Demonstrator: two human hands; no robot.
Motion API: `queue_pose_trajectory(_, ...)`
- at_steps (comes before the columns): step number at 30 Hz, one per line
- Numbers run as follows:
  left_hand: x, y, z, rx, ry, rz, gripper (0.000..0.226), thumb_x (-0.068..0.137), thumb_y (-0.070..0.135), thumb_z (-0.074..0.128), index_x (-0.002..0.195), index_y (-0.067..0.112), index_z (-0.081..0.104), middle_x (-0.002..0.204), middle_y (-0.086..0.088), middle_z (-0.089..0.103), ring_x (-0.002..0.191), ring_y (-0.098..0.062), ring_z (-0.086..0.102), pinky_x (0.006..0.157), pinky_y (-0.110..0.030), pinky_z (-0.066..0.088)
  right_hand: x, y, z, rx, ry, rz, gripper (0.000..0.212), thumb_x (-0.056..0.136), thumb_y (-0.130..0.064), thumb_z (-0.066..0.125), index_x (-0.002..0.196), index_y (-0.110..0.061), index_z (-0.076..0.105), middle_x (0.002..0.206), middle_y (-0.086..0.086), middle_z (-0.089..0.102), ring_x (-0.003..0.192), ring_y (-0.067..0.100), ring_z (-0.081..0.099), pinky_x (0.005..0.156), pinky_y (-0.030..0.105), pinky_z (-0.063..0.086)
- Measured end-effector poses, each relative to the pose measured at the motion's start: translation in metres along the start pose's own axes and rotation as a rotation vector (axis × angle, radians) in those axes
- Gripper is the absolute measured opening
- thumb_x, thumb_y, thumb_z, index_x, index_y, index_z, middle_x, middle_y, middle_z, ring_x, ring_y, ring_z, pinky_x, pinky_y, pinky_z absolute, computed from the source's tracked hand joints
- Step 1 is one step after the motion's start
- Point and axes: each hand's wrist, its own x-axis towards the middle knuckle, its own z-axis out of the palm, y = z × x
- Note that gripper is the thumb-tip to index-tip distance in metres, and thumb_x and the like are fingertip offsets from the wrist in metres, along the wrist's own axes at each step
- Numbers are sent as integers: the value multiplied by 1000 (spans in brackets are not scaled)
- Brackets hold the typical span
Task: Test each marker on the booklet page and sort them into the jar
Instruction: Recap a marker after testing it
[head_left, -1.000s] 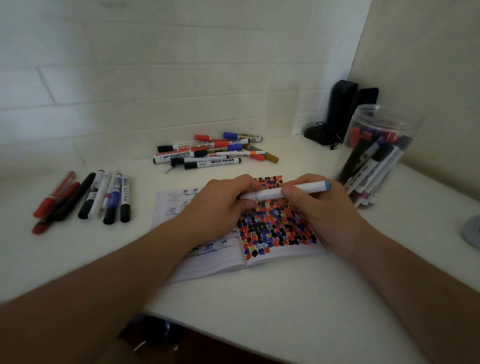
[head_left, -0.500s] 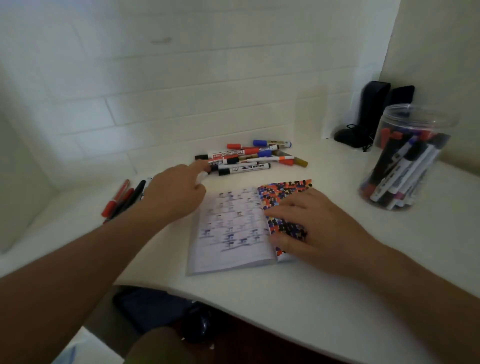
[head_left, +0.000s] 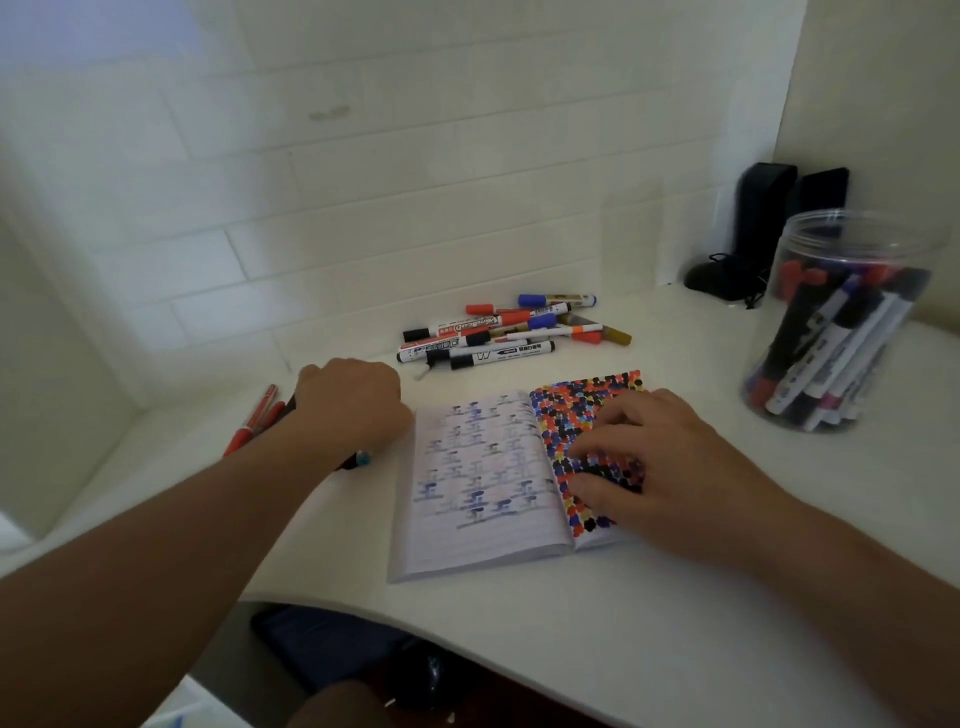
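Head camera view, looking down at a white desk. An open booklet lies at centre; the right hand rests on its dotted right page, fingers loosely bent, gripping nothing. The left hand covers a row of markers left of the booklet; its grip cannot be told. Loose markers lie in a pile behind the booklet. A clear jar of markers stands far right.

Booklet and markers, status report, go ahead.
Left hand down on the left marker row, grip hidden. Right hand flat, pressing the booklet open. Jar part filled; loose marker pile waiting. Nothing blocking.
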Motion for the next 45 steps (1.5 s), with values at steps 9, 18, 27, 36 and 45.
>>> queue_pose_trajectory(9,68,27,11,-251,36,-90,31,90,54,54,105,28,58,96,2,61,92,-24,60,92,-44,51,9,4,-6,-19,-15,39,63,85,-78,35,128,-44,65,121,-20,49,115,4,40,98,34,46)
queue_pose_trajectory(18,73,11,12,-365,19,-40,17,94,37,60,98,21,58,101,-2,63,90,-22,57,74,-33,45,12,16,-5,12,2,62,73,83,-83,24,126,-43,67,111,-20,50,107,4,43,91,33,47)
queue_pose_trajectory(27,41,-15,-24,-1365,-535,-137,8,87,11,45,85,18,44,60,-2,38,52,-15,27,53,-26,19,11,20,-2,28,55,9,63,94,-77,27,124,-40,69,106,-19,51,102,5,45,85,32,45)
queue_pose_trajectory(36,-5,37,-45,-1561,-644,288,27,104,17,51,126,6,62,74,-4,59,67,-13,53,68,-27,47,10,17,-5,78,38,41,61,91,-71,29,124,-39,70,106,-22,57,103,2,50,88,30,45)
queue_pose_trajectory(45,-67,124,-43,-912,-77,799,22,110,38,38,123,35,56,103,9,63,92,-13,62,84,-44,56,3,13,-15,638,205,52,43,98,-44,50,133,-26,65,105,-16,73,97,1,68,80,14,52)
